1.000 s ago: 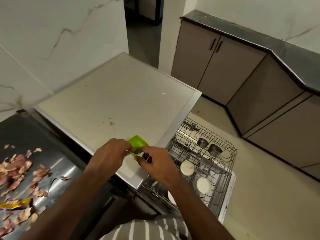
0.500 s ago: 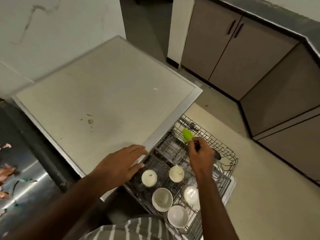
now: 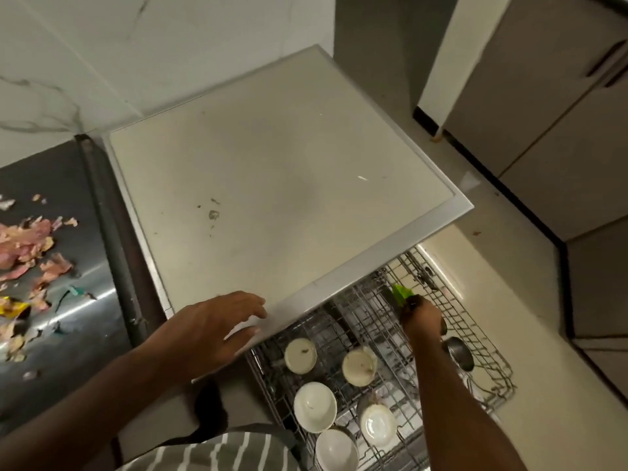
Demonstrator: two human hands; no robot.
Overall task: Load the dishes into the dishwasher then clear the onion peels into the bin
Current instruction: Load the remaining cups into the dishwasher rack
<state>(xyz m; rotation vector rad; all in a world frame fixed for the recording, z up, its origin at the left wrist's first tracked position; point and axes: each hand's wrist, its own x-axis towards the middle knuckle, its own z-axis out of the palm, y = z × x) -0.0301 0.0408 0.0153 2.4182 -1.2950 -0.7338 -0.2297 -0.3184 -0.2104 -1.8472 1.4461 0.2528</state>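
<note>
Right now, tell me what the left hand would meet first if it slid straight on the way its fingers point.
The left hand points right along the white counter's front edge; past it, likely the right hand holding the green item over the rack. Depth unclear.

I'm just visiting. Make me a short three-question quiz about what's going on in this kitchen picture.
1. True or false: the right hand holds a green item over the dishwasher rack.
2. Where do the onion peels lie? A) steel counter B) rack C) floor
3. Fill in: the left hand rests open on the ____ edge of the white countertop.

Key: 1 true; 2 A; 3 front.
</note>
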